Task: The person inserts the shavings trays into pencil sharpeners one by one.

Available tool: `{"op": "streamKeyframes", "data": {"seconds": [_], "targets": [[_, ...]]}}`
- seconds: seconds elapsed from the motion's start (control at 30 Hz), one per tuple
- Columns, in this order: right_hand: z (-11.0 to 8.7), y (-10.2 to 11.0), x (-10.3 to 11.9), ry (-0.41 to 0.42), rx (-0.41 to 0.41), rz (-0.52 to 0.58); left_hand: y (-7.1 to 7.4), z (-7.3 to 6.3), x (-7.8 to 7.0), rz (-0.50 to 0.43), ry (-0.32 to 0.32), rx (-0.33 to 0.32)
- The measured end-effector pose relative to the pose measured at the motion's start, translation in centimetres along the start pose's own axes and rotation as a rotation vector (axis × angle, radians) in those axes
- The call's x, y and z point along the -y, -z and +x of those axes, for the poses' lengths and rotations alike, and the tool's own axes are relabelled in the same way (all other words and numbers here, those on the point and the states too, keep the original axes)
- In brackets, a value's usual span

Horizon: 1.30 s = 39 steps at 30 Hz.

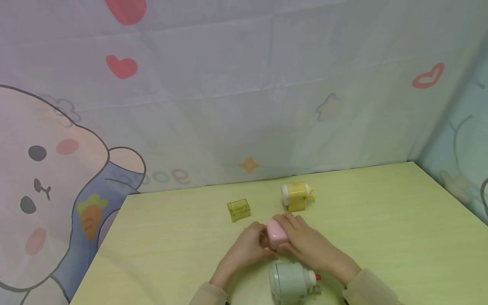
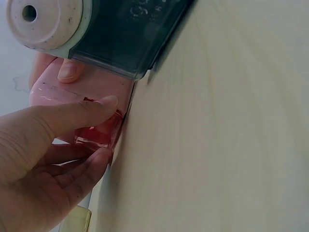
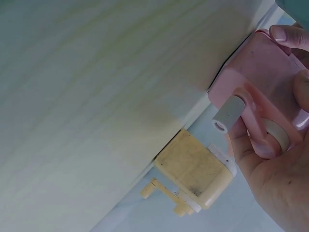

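Observation:
A pink crank pencil sharpener [image 1: 276,235] stands on the table, held from above by my right hand [image 1: 309,241]. In the right wrist view its crank handle [image 3: 229,114] points toward the camera, beside the palm. My left hand [image 1: 248,248] is at the sharpener's other end. Its thumb and fingers pinch a clear red shavings drawer [image 2: 99,134] low on the pink body; how far the drawer sits inside is hidden by the fingers. Close in front of both hands lies a green crank pencil sharpener [image 1: 291,280], its dark clear drawer [image 2: 130,38] facing the left wrist camera.
Behind the hands stands a yellow crank pencil sharpener [image 1: 297,197]. To its left, a clear yellow drawer [image 1: 239,210] rests apart on the pale wood-grain table [image 1: 381,212]. A printed cloth [image 1: 228,106] hangs along the table's back edge.

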State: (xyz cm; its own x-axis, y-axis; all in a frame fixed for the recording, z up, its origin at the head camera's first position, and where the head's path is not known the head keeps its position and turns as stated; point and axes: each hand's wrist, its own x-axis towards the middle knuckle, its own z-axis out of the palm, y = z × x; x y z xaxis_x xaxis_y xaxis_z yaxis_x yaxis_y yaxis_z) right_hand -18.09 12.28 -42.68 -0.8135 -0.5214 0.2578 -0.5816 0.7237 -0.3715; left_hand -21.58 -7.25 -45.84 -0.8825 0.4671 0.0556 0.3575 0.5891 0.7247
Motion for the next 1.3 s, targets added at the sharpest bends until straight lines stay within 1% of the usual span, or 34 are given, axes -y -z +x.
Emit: {"op": "streamKeyframes", "data": {"seconds": [0.23,0.43,0.67,0.8,1.0,1.13,1.3], "targets": [[-0.04,0.04,-0.07,0.007,0.0,-0.004,-0.26,0.17,-0.03,0.003,0.002,-0.005],[-0.03,0.14,0.01,0.002,0.002,-0.003,-0.2,0.14,-0.17,0.0,0.005,-0.007],[-0.02,0.35,0.23,0.004,-0.008,-0.023,-0.26,0.13,-0.11,-0.035,0.009,0.005],[-0.06,0.35,0.27,0.0,-0.003,-0.025,-0.47,0.02,-0.02,-0.048,0.022,0.009],[0.01,0.15,0.08,-0.003,0.011,-0.026,-0.61,-0.37,0.15,-0.062,0.023,0.014],[0.1,0.42,-0.15,-0.02,0.021,0.001,-0.47,-0.3,0.11,-0.058,0.019,0.02],[-0.05,0.99,-0.1,-0.081,0.042,0.012,0.02,-0.11,-0.13,-0.068,0.022,0.048]]}}
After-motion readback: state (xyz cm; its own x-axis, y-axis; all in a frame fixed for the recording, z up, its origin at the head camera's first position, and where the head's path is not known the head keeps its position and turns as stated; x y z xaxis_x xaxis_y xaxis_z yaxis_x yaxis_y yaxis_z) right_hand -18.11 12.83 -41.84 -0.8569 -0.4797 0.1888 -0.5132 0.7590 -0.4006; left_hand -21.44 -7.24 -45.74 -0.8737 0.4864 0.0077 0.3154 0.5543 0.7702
